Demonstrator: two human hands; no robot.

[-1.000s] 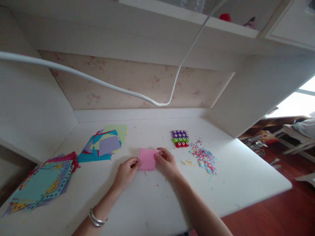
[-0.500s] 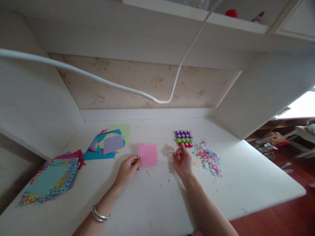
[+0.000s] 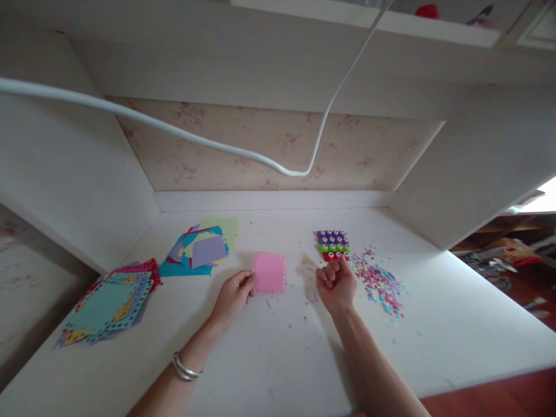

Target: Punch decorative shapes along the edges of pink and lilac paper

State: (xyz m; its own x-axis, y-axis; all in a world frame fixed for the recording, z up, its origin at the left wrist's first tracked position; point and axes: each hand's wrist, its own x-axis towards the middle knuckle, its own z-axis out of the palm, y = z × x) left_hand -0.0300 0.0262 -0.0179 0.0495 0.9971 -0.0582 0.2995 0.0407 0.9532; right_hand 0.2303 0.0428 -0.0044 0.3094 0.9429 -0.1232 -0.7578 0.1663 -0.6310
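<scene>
My left hand [image 3: 236, 294] pinches the left edge of a pink paper square [image 3: 270, 273], which has small punched holes along its edges. My right hand [image 3: 337, 284] is curled, palm up, with its index finger reaching to the front row of a block of small punches [image 3: 333, 240]. The punches stand in purple, green and red rows, each with a white eye-like top. Whether the right fingers touch a red one is hard to tell. Right of them lies a heap of colourful paper bits [image 3: 380, 284].
Plain coloured sheets [image 3: 209, 252] lie at the back left. Punched sheets [image 3: 102, 304] are stacked at the left edge of the white table [image 3: 278, 370]. A white cable [image 3: 243, 152] hangs across the view, under a shelf.
The view has shifted, so most things appear farther right. My right index finger has moved along the red row towards its right end. My left hand still holds the pink paper.
</scene>
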